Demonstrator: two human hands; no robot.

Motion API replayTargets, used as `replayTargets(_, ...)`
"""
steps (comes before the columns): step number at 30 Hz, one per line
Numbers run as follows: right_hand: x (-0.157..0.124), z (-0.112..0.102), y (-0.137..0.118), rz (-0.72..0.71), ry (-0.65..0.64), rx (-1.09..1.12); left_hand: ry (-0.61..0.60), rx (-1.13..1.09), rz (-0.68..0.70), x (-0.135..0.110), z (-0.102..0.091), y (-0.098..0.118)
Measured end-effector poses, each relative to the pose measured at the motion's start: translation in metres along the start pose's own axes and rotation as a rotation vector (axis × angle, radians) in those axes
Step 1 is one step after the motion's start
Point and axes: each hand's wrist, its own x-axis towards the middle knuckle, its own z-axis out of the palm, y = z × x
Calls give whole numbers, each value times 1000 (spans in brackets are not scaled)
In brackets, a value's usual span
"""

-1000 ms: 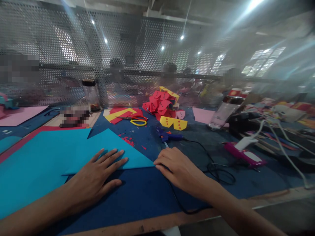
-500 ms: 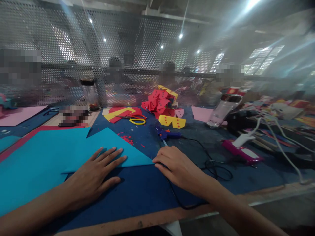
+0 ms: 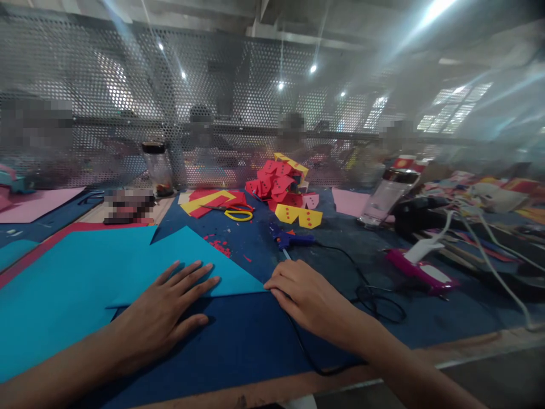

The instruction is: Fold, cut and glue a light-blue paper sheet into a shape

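A folded sheet of light-blue paper [image 3: 187, 255] lies on the dark-blue table mat [image 3: 238, 335]. My left hand [image 3: 164, 309] rests flat on the paper's lower edge, fingers spread and stretched out. My right hand [image 3: 304, 295] sits at the sheet's pointed right corner, fingers curled and pressed down on the tip. A larger light-blue sheet [image 3: 55, 289] lies under and left of the folded one.
A blue glue gun [image 3: 292, 238] with a black cord [image 3: 374, 304] lies just beyond my right hand. Yellow-handled scissors [image 3: 236, 213], a heap of red and yellow paper pieces [image 3: 283, 184], two jars [image 3: 157, 165] [image 3: 385, 196] and a pink tool [image 3: 419, 270] stand farther back. A perforated metal screen [image 3: 238, 113] closes the far side.
Both hands stay on the blue paper almost unmoved; only the camera view has shifted slightly.
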Motion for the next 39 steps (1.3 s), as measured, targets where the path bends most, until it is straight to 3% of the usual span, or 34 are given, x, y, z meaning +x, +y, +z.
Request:
replayTargets(14, -2, 0, -1, -12, -2, -13, -65, 8, -22, 0, -2, 1)
replayTargets(25, 0, -1, 0, 74, 45, 49, -14, -23, -15, -1, 4, -2)
replayTargets(39, -2, 7, 5, -1, 56, 37, -44, -40, -23, -2, 2, -1)
